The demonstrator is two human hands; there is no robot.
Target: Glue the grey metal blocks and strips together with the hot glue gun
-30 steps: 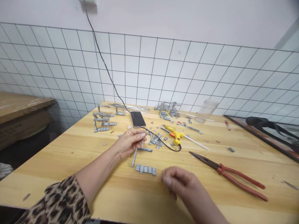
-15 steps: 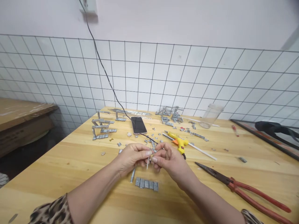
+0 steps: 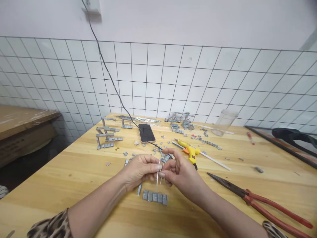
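Two thin silvery wire-like rods point(image 3: 157, 180) stand roughly upright between my hands, side by side. My left hand point(image 3: 142, 168) pinches them with thumb and fingertips. Touching it from the other side, my right hand point(image 3: 175, 170) has its thumb and fingers closed at the rods, with the index finger raised above. Just in front of the hands lies a ridged grey strip point(image 3: 155, 197) made of several small plates. A narrow grey piece point(image 3: 139, 189) rests below my left wrist. Small grey pieces behind the fingers are partly hidden.
Beyond my hands are a phone point(image 3: 146, 133) with a cable and a yellow glue gun point(image 3: 190, 151). Red-handled pliers point(image 3: 247, 195) lie at the right. Grey frame-like models point(image 3: 106, 134) stand at left and at the back. A clear cup point(image 3: 223, 123) stands near the wall grid.
My right hand's index finger has lifted and straightened. The two rods now show apart from each other, reaching lower beneath the fingertips. The view has shifted slightly.
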